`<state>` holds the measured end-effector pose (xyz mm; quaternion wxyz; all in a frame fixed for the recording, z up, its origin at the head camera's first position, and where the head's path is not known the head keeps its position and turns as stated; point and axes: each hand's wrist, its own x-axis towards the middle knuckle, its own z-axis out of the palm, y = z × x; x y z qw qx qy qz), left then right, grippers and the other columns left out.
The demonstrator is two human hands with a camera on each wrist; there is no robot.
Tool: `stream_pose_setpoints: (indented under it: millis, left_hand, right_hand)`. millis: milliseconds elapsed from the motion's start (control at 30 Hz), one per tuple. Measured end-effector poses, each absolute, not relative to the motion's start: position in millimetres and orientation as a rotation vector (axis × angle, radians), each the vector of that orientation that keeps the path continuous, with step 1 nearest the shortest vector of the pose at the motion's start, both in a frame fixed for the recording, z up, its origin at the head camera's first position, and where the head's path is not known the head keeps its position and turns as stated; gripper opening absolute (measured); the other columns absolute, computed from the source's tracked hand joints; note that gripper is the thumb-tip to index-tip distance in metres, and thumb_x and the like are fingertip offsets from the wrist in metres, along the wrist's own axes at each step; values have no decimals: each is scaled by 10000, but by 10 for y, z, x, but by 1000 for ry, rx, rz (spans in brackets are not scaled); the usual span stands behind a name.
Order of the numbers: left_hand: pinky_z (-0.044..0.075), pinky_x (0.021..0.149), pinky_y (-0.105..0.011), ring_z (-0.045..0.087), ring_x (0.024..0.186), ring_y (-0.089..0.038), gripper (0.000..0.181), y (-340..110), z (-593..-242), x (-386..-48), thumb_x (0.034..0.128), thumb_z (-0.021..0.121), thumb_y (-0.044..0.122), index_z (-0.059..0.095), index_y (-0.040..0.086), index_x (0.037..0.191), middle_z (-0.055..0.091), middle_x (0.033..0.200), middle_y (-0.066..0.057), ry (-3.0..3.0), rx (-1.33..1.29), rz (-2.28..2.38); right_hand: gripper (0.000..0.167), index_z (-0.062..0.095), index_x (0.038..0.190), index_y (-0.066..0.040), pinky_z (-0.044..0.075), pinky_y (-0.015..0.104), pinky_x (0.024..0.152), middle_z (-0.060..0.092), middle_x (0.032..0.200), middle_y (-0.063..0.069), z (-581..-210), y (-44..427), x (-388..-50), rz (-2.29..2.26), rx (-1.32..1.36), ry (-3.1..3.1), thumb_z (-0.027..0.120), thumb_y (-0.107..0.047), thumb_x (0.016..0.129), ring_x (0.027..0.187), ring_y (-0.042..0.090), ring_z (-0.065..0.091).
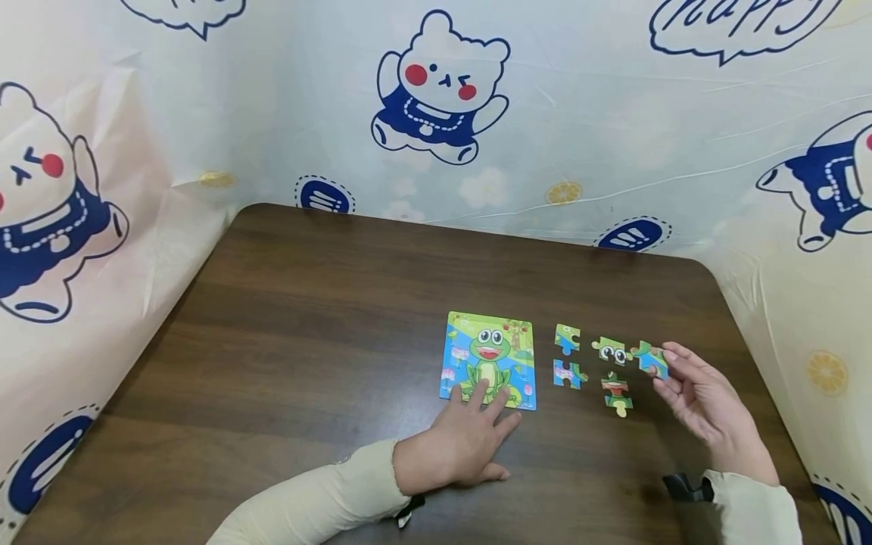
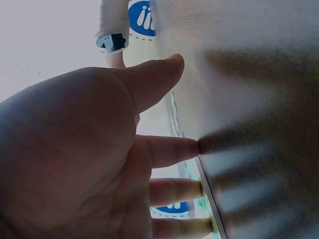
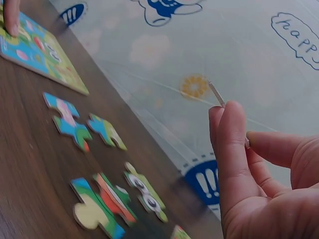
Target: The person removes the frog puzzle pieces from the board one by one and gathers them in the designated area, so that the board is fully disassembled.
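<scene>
Pinching a knobbed blue and green puzzle piece between thumb and fingers, the right hand has its grip clamped on one side, the piece jutting leftward from the fingertips above the desk. Just left lie loose pieces, including frog eyes and a red mouth. Farther left, the left hand spreads its fingers onto the lower part of a square frog picture.
</scene>
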<state>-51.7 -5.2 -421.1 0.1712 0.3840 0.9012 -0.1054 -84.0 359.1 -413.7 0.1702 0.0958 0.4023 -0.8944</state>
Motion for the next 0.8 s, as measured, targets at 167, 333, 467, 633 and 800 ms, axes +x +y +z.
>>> stream_pose_setpoints:
  millis: [167,333,467,633,800]
  left_hand:
    - [418,1122,-543,263,1550,-297,794,-55,-4192,-522,914,467,771,297,389,1589,224,1694,37,2557,1097,-305]
    - [417,1125,-541,263,1551,-295,788,-57,-4175,-521,919,469,763,297,387,1589,223,1695,38,2551,1096,-301]
    - [413,1128,-541,260,1552,-294,788,-60,-4171,-521,918,472,762,297,388,1589,220,1696,41,2550,1090,-295]
    - [410,1128,-548,261,1550,-297,791,-60,-4174,-523,915,481,762,302,386,1587,223,1695,39,2548,1086,-283]
    - [412,1128,-544,261,1551,-295,791,-57,-4175,-517,917,474,764,296,387,1589,221,1695,37,2546,1087,-291]
  right_hand:
    - [353,720,1115,-87,618,311,761,761,1032,97,-4139,3766,-770,-2572,255,1104,368,-61,1091,867,236,763]
    - [392,713,1128,-65,618,327,782,761,1052,123,-4169,3911,-709,-2607,202,1039,323,-49,1096,893,261,764]
    - [416,708,1130,-59,618,336,792,758,1042,136,-4217,3999,-677,-2607,176,1005,293,-53,1100,899,270,765]
    - [426,711,1128,-76,619,334,786,770,1081,114,-4288,4081,-639,-2594,202,1000,285,-69,1105,896,259,762]
    - [428,711,1133,-89,620,329,768,770,1138,91,-4331,4120,-612,-2585,211,1016,284,-75,1107,891,246,761]
